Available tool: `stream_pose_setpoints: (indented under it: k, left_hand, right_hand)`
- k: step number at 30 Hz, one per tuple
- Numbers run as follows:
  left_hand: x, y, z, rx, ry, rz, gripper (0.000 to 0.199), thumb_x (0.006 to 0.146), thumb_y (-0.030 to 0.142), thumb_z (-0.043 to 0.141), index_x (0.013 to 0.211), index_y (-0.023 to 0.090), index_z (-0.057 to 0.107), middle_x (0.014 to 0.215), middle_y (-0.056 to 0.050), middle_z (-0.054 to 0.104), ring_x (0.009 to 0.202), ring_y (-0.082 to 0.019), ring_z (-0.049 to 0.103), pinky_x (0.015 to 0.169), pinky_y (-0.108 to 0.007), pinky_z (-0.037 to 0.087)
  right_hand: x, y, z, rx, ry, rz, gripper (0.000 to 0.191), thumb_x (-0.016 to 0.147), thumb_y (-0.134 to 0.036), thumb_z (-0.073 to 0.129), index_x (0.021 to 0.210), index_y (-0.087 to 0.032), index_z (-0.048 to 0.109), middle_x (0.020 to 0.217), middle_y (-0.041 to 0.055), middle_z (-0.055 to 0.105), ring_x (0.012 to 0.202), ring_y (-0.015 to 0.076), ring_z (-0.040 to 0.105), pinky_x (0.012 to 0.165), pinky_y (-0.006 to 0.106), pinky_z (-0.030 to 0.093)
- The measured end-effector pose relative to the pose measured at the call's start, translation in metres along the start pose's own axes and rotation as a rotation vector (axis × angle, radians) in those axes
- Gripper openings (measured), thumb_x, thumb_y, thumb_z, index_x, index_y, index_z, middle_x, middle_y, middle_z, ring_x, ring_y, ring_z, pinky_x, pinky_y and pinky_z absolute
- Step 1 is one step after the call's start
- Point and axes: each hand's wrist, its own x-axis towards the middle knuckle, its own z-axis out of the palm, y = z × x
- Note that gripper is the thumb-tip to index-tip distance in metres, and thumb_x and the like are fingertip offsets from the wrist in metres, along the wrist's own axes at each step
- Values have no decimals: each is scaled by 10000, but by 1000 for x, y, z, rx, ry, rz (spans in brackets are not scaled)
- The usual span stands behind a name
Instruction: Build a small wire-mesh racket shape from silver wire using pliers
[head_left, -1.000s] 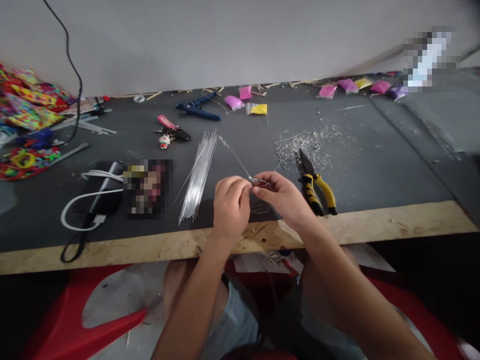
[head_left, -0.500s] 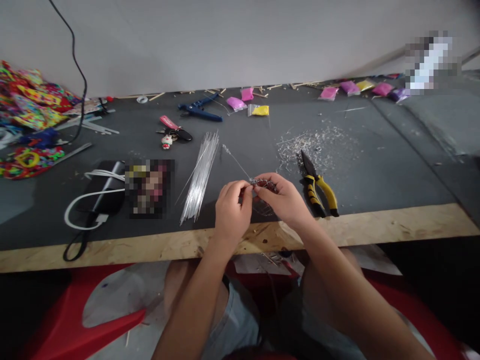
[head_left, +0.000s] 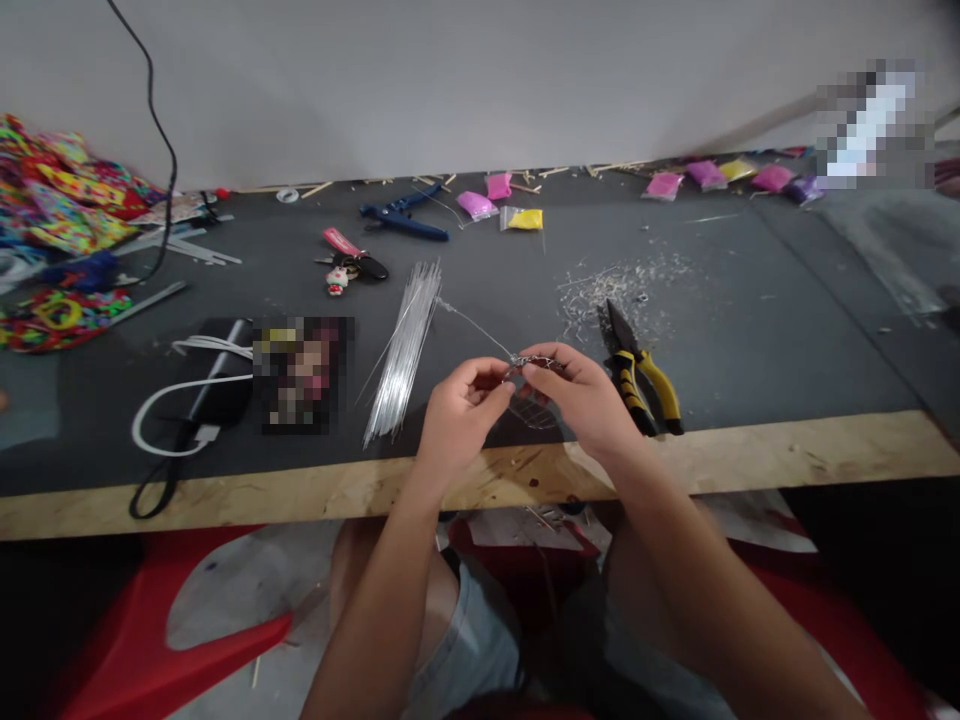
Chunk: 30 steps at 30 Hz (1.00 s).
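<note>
Between both hands is a small rounded wire mesh piece [head_left: 537, 412], its twisted rim at the fingertips and its netted part hanging below. My left hand [head_left: 465, 405] pinches the rim on its left side. My right hand [head_left: 574, 390] grips the rim from the right, thumb in front and fingers behind. A twisted wire end [head_left: 476, 328] sticks out from the rim toward the upper left. Fingers hide part of the mesh. Left of the hands lies a bundle of straight silver wires [head_left: 405, 355]. Yellow-and-black pliers [head_left: 643, 375] rest open to the right.
Wire clippings [head_left: 622, 285] are scattered behind the pliers. Farther back lie a blue hand tool [head_left: 405, 217], keys [head_left: 352, 262] and small bags of pink [head_left: 477, 206] and yellow [head_left: 525, 219] material. A white cable [head_left: 150, 400] and a black device [head_left: 225, 395] are at left. A wooden edge [head_left: 300, 486] borders the table.
The mesh piece has turned a little, showing more of its netted part. My left fingers have loosened and shifted along the rim; the protruding wire end now reaches near the bundle.
</note>
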Motion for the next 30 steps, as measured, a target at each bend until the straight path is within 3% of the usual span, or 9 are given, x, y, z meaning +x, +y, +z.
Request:
stream_pose_setpoints:
  k: [5, 12, 22, 25, 30]
  left_hand:
    - [1, -5, 2, -38, 43, -7, 168, 766, 228, 599, 929, 189, 601, 868, -25, 653, 767, -127, 615, 715, -258, 494]
    - [-2, -6, 3, 237, 116, 88, 182, 800, 263, 560, 950, 203, 644, 894, -37, 675, 788, -145, 620, 748, -282, 481]
    - [-1, -6, 4, 75, 31, 69, 152, 814, 261, 545, 930, 195, 617, 805, -15, 654, 677, -111, 593, 642, -235, 480]
    - [-2, -6, 5, 169, 54, 175, 149, 820, 230, 531, 940, 194, 612, 834, -24, 648, 714, -115, 600, 670, -244, 490]
    - [-3, -5, 6, 458, 156, 508, 160, 798, 141, 528, 919, 194, 618, 893, -37, 638, 821, -127, 593, 749, -270, 487]
  right_hand:
    - [1, 1, 0, 53, -5, 11, 147, 797, -330, 568, 848, -206, 629, 743, -4, 623, 663, 111, 567, 588, 250, 405]
    - [2, 3, -2, 43, 43, -23, 126, 782, -321, 593, 805, -202, 627, 734, -10, 601, 655, 107, 561, 602, 252, 415]
    - [0, -6, -1, 213, -37, 75, 97, 776, -298, 606, 762, -204, 587, 692, -33, 570, 612, 86, 530, 619, 235, 413]
    - [-1, -7, -3, 272, -60, 125, 87, 768, -285, 621, 758, -202, 597, 700, -29, 591, 620, 83, 542, 627, 228, 419]
    - [0, -5, -6, 373, -65, 244, 107, 730, -293, 662, 753, -203, 608, 701, -32, 610, 604, 81, 553, 589, 216, 414]
